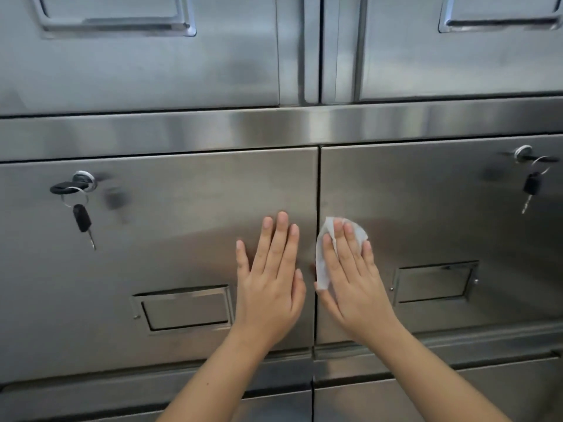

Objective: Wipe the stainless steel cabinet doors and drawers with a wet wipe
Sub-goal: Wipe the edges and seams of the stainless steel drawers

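Note:
Two stainless steel drawers fill the middle of the head view, the left drawer [158, 239] and the right drawer [441, 214], split by a narrow vertical gap. My left hand [271, 278] lies flat with straight fingers on the left drawer, close to the gap. My right hand [353, 275] presses a white wet wipe [324, 257] flat against the right drawer's left edge; the wipe shows above and left of my fingers. Above a steel rail are two cabinet doors, the left door [137, 62] and the right door [457, 62].
Keys hang from a lock on the left drawer [81, 205] and from a lock on the right drawer [531, 181]. Each drawer has a recessed handle, left [182, 309] and right [435, 283]. More drawer fronts [426, 391] lie below.

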Available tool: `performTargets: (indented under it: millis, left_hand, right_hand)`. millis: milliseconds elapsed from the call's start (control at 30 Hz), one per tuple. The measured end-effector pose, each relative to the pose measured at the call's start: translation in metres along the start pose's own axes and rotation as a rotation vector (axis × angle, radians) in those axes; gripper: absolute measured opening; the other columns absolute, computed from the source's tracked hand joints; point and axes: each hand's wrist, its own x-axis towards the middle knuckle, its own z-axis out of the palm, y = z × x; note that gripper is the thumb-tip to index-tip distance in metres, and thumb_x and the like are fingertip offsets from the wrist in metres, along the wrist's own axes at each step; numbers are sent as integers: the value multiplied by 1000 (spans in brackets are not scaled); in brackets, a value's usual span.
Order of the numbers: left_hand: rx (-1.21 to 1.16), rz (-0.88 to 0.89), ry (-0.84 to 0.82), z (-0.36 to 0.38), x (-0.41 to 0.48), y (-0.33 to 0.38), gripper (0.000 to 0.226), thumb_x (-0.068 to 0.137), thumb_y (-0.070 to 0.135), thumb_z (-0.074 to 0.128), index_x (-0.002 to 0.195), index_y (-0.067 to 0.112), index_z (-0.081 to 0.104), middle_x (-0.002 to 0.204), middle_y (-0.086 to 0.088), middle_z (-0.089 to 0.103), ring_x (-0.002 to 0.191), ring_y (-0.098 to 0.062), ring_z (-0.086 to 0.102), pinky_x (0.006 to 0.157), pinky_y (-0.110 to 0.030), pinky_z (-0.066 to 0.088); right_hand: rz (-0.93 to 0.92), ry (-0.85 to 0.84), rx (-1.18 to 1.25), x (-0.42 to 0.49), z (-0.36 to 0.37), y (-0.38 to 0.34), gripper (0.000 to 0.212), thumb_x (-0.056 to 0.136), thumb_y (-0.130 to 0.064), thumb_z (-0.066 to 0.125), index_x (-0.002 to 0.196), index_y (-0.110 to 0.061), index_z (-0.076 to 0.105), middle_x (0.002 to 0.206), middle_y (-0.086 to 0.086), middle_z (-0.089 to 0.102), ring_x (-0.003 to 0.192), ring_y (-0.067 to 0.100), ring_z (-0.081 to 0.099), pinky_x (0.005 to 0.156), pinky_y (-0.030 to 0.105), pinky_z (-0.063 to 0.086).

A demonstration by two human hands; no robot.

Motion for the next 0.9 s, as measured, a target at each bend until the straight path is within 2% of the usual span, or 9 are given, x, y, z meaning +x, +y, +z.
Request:
performTargets:
  millis: [200, 333, 467, 733, 833, 900]
  left_hand:
    - [-4, 17, -36, 18, -37, 9, 60, 90, 23, 35, 146, 8, 21, 158, -3, 2, 144, -20, 9, 114, -49, 2]
    - [-10, 41, -55, 28, -59, 10, 62, 91, 23, 34, 149, 12, 15, 158, -1, 0, 144, -18, 8, 113, -50, 2]
    - [-11, 49, -72, 38, -83, 12, 66, 91, 23, 35, 150, 14, 9, 158, 0, -2, 145, -17, 5, 113, -49, 0]
    - [69, 56, -83, 56, -119, 19, 68, 91, 24, 35, 150, 12, 3, 158, -2, -8, 144, -17, -3, 113, -47, -7]
    - [72, 51, -90, 58, -125, 21, 67, 92, 25, 33, 150, 12, 2, 157, -2, -9, 144, -18, -3, 113, -47, -8]
    - [73, 30, -90, 58, -125, 23, 67, 93, 25, 33, 150, 12, 1, 157, -1, -9, 144, -18, -4, 113, -48, -7]
  right_hand:
    - [32, -83, 22, -45, 22, -10, 69, 92, -32, 34, 148, -6, 3, 157, 8, -9, 144, 25, 1, 115, 45, 5]
    - [45, -112, 25, -71, 33, -17, 64, 97, -34, 26, 149, -8, 0, 157, 8, -10, 144, 24, -1, 115, 45, 4]
    - [63, -166, 24, -98, 46, -23, 68, 94, -34, 33, 149, -8, 0, 157, 7, -10, 144, 23, -2, 114, 48, 4]
    - [3, -369, 4, -150, 63, -28, 57, 101, -37, 11, 149, -9, 0, 156, 5, -12, 144, 21, -5, 112, 49, 5]
    - [-2, -432, 23, -165, 66, -27, 56, 100, -37, 10, 148, -9, 4, 157, 5, -7, 144, 21, -4, 112, 49, 5]
    - [-10, -461, 23, -170, 66, -26, 57, 99, -37, 19, 147, -8, 12, 157, 7, 4, 144, 20, 0, 111, 50, 10]
